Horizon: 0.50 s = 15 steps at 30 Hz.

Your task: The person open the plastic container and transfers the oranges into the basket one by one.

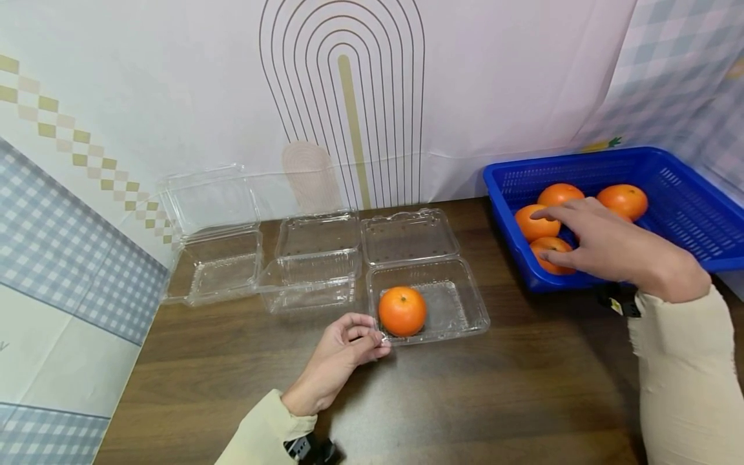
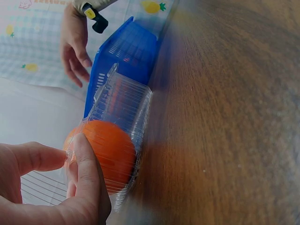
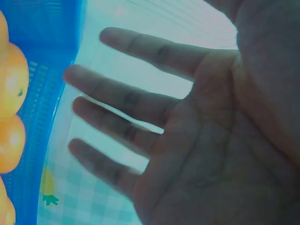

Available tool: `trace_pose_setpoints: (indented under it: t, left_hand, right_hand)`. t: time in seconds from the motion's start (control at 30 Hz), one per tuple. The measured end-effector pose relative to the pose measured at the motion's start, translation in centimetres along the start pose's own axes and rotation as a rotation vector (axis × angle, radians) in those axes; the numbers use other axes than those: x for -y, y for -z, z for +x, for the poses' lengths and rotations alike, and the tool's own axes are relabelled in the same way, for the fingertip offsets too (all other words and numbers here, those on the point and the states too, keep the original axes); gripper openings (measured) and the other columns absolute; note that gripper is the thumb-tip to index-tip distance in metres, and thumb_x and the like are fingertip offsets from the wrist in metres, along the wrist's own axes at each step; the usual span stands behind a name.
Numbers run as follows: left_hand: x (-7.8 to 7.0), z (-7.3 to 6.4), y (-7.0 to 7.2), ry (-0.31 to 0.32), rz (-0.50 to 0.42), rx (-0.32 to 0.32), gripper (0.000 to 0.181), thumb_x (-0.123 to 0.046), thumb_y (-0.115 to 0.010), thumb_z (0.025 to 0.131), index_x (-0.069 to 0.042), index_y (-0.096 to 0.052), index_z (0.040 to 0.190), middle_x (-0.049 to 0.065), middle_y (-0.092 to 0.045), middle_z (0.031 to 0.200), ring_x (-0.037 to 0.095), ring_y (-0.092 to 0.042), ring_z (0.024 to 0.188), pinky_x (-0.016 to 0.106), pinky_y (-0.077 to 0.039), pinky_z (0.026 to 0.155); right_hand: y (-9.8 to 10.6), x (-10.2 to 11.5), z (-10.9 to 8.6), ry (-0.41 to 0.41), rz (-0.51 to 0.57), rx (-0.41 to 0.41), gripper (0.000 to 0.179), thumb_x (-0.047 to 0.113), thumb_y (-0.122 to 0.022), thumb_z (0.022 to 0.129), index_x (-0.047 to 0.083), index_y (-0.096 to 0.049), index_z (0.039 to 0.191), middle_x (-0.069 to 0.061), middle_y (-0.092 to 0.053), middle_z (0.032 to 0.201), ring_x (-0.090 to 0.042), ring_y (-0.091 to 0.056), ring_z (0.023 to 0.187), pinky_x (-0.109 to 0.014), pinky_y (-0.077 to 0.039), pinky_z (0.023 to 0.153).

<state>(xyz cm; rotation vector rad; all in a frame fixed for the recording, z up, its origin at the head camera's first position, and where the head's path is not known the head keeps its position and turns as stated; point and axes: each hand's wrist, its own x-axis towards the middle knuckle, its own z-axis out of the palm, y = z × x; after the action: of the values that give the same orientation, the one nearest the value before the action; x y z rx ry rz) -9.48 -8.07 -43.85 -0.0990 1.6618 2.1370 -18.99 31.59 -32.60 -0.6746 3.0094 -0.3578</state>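
Note:
With thumb and fingers my left hand [image 1: 343,355] pinches the near left corner of a clear plastic clamshell box [image 1: 459,290], whose lid is folded back. One orange [image 1: 402,311] sits in that box, close to the pinching fingers. Over the left part of a blue basket [image 1: 581,161] hovers my right hand [image 1: 616,245], fingers spread and nothing in its grasp. Below and around it lie several oranges [image 1: 560,194]; the hand partly covers some of them. The right wrist view shows the bare palm [image 3: 187,140] beside the basket.
Two more clear clamshell boxes, one at the far left [image 1: 227,265] and one in the middle [image 1: 316,284], stand with lids raised or folded back along the wall. Brown wooden tabletop [image 1: 465,400] extends in front. A patterned sheet [image 1: 465,84] covers the wall behind.

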Motion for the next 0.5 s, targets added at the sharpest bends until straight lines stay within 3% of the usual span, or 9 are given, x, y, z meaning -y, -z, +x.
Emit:
trace_pose_setpoints:
  t: [0.23, 0.5]
  left_hand:
    - [0.0, 0.1, 0.0, -0.002, -0.006, 0.003, 0.029, 0.006, -0.060, 0.095, 0.009, -0.047, 0.120, 0.003, -0.064, 0.089, 0.012, -0.072, 0.081, 0.024, -0.063, 0.084]
    - [0.0, 0.0, 0.1, -0.001, -0.007, 0.008, 0.028, 0.006, -0.061, 0.095, 0.008, -0.047, 0.120, 0.003, -0.064, 0.089, 0.012, -0.072, 0.082, 0.024, -0.063, 0.084]
  right_hand:
    - [0.3, 1.9, 0.0, 0.044, 0.071, -0.068, 0.054, 0.019, -0.081, 0.087, 0.004, -0.061, 0.135, -0.019, -0.063, 0.131, -0.039, -0.043, 0.129, -0.056, -0.035, 0.109]
    - [-0.3, 3.7, 0.6, 0.183, 0.018, -0.180, 0.058, 0.021, -0.084, 0.084, 0.003, -0.062, 0.135, -0.018, -0.066, 0.129, -0.040, -0.052, 0.124, -0.059, -0.042, 0.107]
